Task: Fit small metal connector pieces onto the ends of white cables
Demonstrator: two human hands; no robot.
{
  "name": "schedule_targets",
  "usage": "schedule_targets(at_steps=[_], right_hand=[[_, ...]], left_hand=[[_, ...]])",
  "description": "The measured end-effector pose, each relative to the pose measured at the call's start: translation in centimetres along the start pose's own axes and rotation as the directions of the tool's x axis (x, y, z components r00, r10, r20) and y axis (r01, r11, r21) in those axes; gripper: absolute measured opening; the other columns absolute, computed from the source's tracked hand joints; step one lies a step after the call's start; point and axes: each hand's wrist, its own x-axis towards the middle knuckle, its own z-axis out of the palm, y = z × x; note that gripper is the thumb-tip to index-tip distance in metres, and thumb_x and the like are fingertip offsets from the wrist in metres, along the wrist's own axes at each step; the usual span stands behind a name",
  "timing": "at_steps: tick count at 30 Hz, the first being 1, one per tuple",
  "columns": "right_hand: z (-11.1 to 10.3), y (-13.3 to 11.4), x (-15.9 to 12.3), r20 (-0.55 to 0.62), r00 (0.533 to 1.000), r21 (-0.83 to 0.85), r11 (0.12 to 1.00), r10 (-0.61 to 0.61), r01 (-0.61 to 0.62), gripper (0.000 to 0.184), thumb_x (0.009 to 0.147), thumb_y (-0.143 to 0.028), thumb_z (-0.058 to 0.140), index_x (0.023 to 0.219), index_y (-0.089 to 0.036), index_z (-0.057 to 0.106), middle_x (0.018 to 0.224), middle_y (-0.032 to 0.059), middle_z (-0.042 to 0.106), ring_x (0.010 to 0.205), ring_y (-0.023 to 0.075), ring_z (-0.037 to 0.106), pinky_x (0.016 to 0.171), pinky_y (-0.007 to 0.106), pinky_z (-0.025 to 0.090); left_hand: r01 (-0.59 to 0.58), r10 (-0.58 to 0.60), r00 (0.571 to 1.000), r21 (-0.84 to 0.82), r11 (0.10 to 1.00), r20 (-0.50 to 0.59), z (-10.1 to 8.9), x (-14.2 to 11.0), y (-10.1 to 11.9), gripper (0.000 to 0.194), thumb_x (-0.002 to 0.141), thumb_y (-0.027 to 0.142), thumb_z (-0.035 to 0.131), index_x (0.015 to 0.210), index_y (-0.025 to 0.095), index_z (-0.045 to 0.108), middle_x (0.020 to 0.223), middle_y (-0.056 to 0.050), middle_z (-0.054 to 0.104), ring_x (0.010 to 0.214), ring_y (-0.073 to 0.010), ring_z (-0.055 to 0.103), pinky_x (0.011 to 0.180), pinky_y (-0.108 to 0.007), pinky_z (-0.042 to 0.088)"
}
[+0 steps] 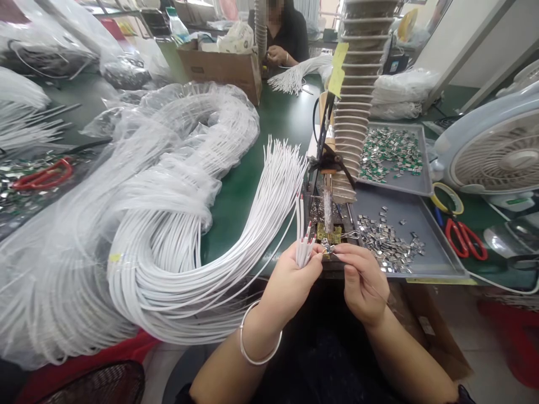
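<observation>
My left hand (pixel 290 278) grips a small bundle of white cables (pixel 304 241) with red-tipped ends that stick up past my fingers. My right hand (pixel 360 279) pinches a thin metal wire (pixel 377 292), whose far end is hard to follow. Between my hands, a small metal terminal (pixel 327 247) sits just above a brass-coloured pad (pixel 329 234). The rest of the white cables (pixel 160 269) curve away to my left in a large coil, inside clear plastic wrap (pixel 189 120).
A grey tray of metal terminals (pixel 438 247) and another of green-and-silver parts (pixel 421 163) stand right of my hands. A tall stack of ridged cups (pixel 357 106), an electric fan (pixel 497 151) and red-handled scissors (pixel 465 238) are there too. A co-worker's hands (pixel 277 55) work across the table.
</observation>
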Motion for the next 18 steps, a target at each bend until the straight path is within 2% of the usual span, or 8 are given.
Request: schedule_targets(at_steps=[7,11,14,16,18], right_hand=[[-0.3,-0.1,-0.6,0.033,0.999,0.005,1.0,0.022,-0.022,0.023,0.088,-0.011,0.045,0.101,-0.02,0.061,0.094,0.0078,0.068,0.09,0.0182,0.066,0.075,0.034,0.057],[-0.5,-0.2,-1.1,0.049,0.998,0.005,1.0,0.03,-0.031,0.022,0.089,-0.013,0.045,0.101,-0.019,0.061,0.093,0.0084,0.069,0.088,0.0193,0.067,0.074,0.036,0.058],[-0.7,-0.4,-1.4,0.059,0.998,0.013,0.999,0.037,-0.038,0.022,0.088,-0.013,0.044,0.101,-0.019,0.061,0.093,0.0087,0.069,0.088,0.0196,0.068,0.073,0.036,0.058],[-0.9,-0.5,-1.6,0.073,0.996,0.022,0.999,0.044,-0.046,0.023,0.089,-0.013,0.044,0.102,-0.019,0.061,0.093,0.0088,0.069,0.088,0.02,0.067,0.073,0.037,0.058],[-1.2,-0.6,-2.0,0.077,0.994,0.034,0.997,0.072,-0.074,0.023,0.089,-0.014,0.043,0.103,-0.02,0.061,0.092,0.0082,0.069,0.087,0.0203,0.067,0.073,0.037,0.057]], left_hand=[[-0.025,0.02,0.998,0.093,0.995,0.058,-0.5,-0.4,-1.1,0.014,0.085,0.03,0.055,0.083,0.016,0.057,0.062,0.005,0.043,0.054,-0.0085,0.033,0.053,-0.022,0.031],[-0.039,0.031,0.998,0.138,0.99,0.056,-0.8,-0.9,-2.3,0.023,0.087,0.039,0.055,0.089,0.017,0.061,0.058,0.005,0.042,0.051,-0.0098,0.034,0.05,-0.022,0.031],[-0.039,0.03,0.998,0.165,0.986,0.055,-0.8,-1.3,-2.9,0.033,0.09,0.046,0.048,0.087,0.016,0.064,0.054,0.005,0.04,0.05,-0.0108,0.035,0.05,-0.024,0.032],[-0.055,0.05,0.998,0.199,0.979,0.032,-0.8,-1.7,-2.9,0.037,0.09,0.047,0.046,0.085,0.016,0.066,0.058,0.001,0.048,0.054,-0.0126,0.045,0.055,-0.025,0.038],[-0.081,0.084,0.996,0.219,0.972,-0.005,-0.8,-2.1,-2.7,0.039,0.091,0.046,0.046,0.084,0.015,0.068,0.078,-0.007,0.063,0.07,-0.0166,0.057,0.069,-0.028,0.046]])
